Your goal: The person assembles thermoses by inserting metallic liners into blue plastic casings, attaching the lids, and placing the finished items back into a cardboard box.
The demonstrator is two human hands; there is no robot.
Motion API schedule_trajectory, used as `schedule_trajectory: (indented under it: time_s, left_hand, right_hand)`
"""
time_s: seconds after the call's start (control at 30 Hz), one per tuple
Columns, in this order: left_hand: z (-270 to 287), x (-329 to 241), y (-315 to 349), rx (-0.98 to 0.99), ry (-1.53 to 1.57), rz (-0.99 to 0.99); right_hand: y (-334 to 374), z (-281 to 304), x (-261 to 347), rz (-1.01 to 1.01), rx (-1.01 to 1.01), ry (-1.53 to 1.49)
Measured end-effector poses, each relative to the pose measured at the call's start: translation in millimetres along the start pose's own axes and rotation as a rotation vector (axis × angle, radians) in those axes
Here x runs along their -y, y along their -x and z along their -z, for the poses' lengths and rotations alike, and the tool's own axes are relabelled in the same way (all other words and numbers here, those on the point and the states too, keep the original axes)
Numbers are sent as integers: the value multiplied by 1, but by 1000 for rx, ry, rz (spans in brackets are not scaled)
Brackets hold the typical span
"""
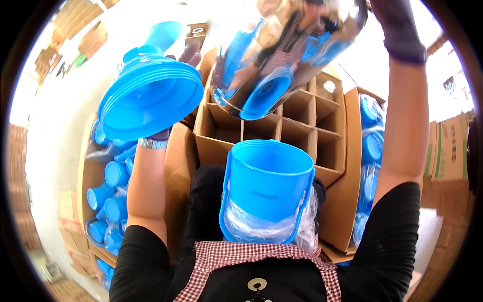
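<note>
While left hand (190, 54) holds flared blue piece (150, 98), right hand (395, 22) raised beside shiny cylinder (289, 53), grip unclear

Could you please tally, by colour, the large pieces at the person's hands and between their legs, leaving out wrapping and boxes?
Blue: 2 (flared, ribbed plastic piece held in the left hand; round plastic container with handle between the legs)
Silver: 1 (mirror-like rounded vessel at the right hand)
Total: 3

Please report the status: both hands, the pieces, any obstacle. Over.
Left hand holds blue collar. Right hand at raised shiny cylinder, grip unclear. Blue bucket below, mouth uncovered. Cartons on both sides.
</note>
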State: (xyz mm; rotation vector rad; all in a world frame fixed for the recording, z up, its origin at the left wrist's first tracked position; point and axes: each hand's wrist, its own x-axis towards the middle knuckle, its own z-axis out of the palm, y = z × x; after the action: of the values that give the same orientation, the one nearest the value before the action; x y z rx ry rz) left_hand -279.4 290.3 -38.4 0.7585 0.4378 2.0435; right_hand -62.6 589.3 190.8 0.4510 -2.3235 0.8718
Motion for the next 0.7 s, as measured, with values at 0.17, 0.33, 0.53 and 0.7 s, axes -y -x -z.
schedule_trajectory:
  time_s: [0.17, 0.33, 0.53, 0.7]
  left_hand:
    - [12, 42, -33, 273, 11, 167]
    - [21, 64, 12, -71, -20, 208]
    - [29, 67, 56, -283, -53, 214]
    - [39, 57, 19, -160, 5, 131]
  right_hand:
    - [-29, 1, -19, -126, 35, -174]
    - [-29, -4, -82, -305, -21, -419]
    - [30, -39, -160, -481, -40, -729]
    - [74, -101, -55, -800, 80, -502]
